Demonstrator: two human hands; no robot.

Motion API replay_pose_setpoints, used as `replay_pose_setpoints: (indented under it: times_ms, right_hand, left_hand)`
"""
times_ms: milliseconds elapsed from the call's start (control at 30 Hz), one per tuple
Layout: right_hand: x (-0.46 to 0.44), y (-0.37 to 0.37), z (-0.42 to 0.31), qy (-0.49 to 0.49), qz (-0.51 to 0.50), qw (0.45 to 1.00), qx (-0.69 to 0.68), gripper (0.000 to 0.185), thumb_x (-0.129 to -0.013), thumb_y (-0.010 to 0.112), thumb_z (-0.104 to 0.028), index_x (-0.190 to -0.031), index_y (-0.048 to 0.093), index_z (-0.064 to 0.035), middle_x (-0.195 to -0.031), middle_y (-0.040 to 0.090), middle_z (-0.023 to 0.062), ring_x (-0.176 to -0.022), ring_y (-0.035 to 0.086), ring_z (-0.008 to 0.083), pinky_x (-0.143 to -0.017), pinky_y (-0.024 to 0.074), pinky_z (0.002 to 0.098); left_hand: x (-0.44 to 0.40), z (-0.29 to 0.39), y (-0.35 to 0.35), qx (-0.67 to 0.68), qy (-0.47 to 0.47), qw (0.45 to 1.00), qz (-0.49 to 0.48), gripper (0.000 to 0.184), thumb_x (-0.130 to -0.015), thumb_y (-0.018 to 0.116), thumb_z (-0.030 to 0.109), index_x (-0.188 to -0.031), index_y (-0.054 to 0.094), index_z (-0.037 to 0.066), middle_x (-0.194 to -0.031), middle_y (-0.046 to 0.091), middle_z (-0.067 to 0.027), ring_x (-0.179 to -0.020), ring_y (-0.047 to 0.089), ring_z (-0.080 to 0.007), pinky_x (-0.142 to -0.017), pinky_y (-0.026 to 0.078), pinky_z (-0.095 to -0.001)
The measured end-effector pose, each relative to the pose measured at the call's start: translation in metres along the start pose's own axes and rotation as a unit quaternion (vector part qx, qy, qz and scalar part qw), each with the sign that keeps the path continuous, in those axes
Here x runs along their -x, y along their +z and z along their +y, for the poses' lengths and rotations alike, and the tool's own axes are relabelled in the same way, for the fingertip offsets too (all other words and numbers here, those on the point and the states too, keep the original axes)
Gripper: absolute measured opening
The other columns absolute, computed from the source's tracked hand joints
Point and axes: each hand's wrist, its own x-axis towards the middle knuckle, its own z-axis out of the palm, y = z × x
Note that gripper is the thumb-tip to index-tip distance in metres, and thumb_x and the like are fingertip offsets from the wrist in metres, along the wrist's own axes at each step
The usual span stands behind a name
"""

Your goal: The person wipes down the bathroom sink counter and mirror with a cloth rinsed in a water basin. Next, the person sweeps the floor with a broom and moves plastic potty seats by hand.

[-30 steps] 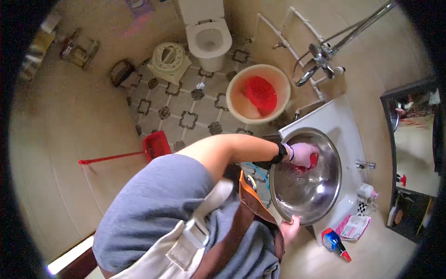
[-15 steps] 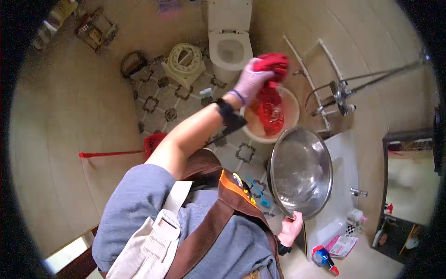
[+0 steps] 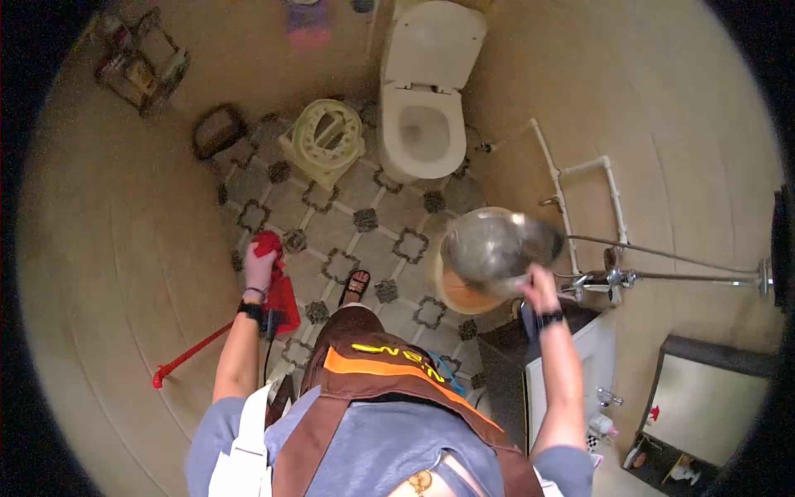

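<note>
Low at the left, my left hand is closed around a bunched red cloth. The hand looks paler and pinker than the forearm, as if gloved. Just below it stands a red long-handled dustpan. My right hand grips the near rim of a shiny steel basin, which is blurred by motion. The basin is over a round whitish tub and hides most of it. Orange-brown shows inside the tub's visible part.
A toilet with its lid raised stands at the back. Left of it sits a pale green plastic stand. White pipes and a shower mixer run along the right wall, above a white sink. A mirror cabinet hangs at right.
My left hand has carried the red cloth from above the tub to the lower left beside the dustpan. My right hand has moved the steel basin from beside the sink over the tub.
</note>
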Motion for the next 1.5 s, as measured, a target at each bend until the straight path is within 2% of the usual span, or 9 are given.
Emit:
replay_pose_setpoints:
  times_ms: [200,267,333,400,600,867,1100,1300,1500]
  right_hand:
    - [-0.119,0.184,-0.179,-0.19,0.227,0.937,0.184,0.081,-0.074,0.053,-0.006,-0.136,0.002,0.0031,-0.11,0.048,0.0304,-0.077,0.06,0.0322,-0.058,0.0512,0.0395]
    - [-0.096,0.217,-0.226,-0.319,0.32,0.821,0.351,0.084,-0.073,0.055,-0.007,-0.137,0.001,0.006,-0.126,0.038,0.0339,-0.107,0.051,0.041,-0.091,0.0421,0.0438]
    - [-0.054,0.239,-0.274,-0.298,0.282,0.848,0.336,0.085,-0.072,0.054,-0.004,-0.139,0.001,0.001,-0.135,0.024,0.0357,-0.122,0.034,0.0454,-0.101,0.0312,0.0433]
    - [-0.123,0.213,-0.277,-0.514,0.413,0.654,0.37,0.087,-0.078,0.05,0.0,-0.141,-0.007,-0.0133,-0.126,0.024,0.0467,-0.093,0.053,0.0543,-0.084,0.0453,0.0484]
    - [-0.039,0.14,-0.302,-0.414,0.385,0.661,0.493,0.082,-0.078,0.048,0.0,-0.142,0.0,-0.0173,-0.133,0.015,0.0428,-0.11,0.04,0.056,-0.088,0.0431,0.0511]
    - [0.096,-0.084,-0.129,-0.496,0.386,0.706,0.326,0.058,-0.076,0.053,-0.003,-0.129,0.031,0.005,-0.12,0.05,0.0228,-0.096,0.056,0.0283,-0.081,0.0447,0.0384]
    - [0.317,-0.166,0.083,-0.188,0.493,0.824,-0.207,0.035,-0.076,0.056,-0.009,-0.11,0.051,-0.0003,-0.098,0.057,0.0058,-0.08,0.056,0.0149,-0.06,0.0469,0.0297]
    - [0.366,-0.232,0.244,-0.052,0.402,0.775,-0.485,0.01,-0.078,0.055,-0.006,-0.088,0.052,-0.0065,-0.08,0.056,0.0046,-0.065,0.057,0.0187,-0.052,0.05,0.028]
    - [0.382,-0.246,0.32,-0.034,0.443,0.715,-0.54,0.015,-0.081,0.055,-0.01,-0.087,0.046,0.0,-0.092,0.05,0.0148,-0.079,0.058,0.0285,-0.066,0.0553,0.0357]
  left_hand:
    - [0.016,0.005,-0.054,-0.049,-0.057,0.993,0.093,0.042,-0.073,0.064,0.008,-0.11,0.046,-0.001,-0.097,0.061,-0.0113,-0.085,0.059,-0.0194,-0.078,0.047,-0.0299]
    - [0.021,0.018,-0.056,-0.055,-0.083,0.991,0.086,0.042,-0.074,0.065,0.009,-0.11,0.047,-0.001,-0.097,0.061,-0.0115,-0.085,0.06,-0.0193,-0.078,0.047,-0.0298]
    - [0.017,0.009,-0.061,-0.068,-0.079,0.991,0.081,0.041,-0.074,0.065,0.009,-0.109,0.048,-0.001,-0.097,0.062,-0.0114,-0.084,0.06,-0.0191,-0.077,0.047,-0.0298]
    - [0.006,-0.025,-0.06,-0.086,-0.046,0.992,0.075,0.04,-0.074,0.066,0.01,-0.108,0.049,0.0,-0.096,0.062,-0.0111,-0.083,0.06,-0.0188,-0.075,0.047,-0.0301]
    - [0.019,0.037,-0.031,-0.091,-0.047,0.995,0.002,0.034,-0.074,0.066,0.007,-0.103,0.051,0.001,-0.093,0.062,-0.0079,-0.082,0.06,-0.0172,-0.074,0.048,-0.0297]
    - [0.018,0.009,0.005,-0.017,-0.033,0.998,-0.05,0.031,-0.073,0.065,0.004,-0.101,0.052,0.002,-0.093,0.061,-0.0067,-0.081,0.058,-0.0157,-0.073,0.048,-0.0298]
    - [0.048,0.018,0.064,0.02,-0.018,0.953,-0.3,0.01,-0.076,0.061,0.005,-0.085,0.061,0.004,-0.078,0.061,-0.0034,-0.063,0.056,-0.0147,-0.057,0.049,-0.0301]
    - [-0.009,-0.058,0.206,-0.047,-0.045,0.984,-0.164,0.04,-0.075,0.065,0.004,-0.112,0.049,0.0,-0.1,0.06,-0.0131,-0.079,0.062,-0.0258,-0.066,0.053,-0.0374]
    - [0.022,-0.01,0.265,-0.025,-0.038,0.957,-0.286,0.047,-0.074,0.068,0.008,-0.115,0.045,0.0,-0.103,0.059,-0.013,-0.082,0.062,-0.0259,-0.07,0.054,-0.0383]
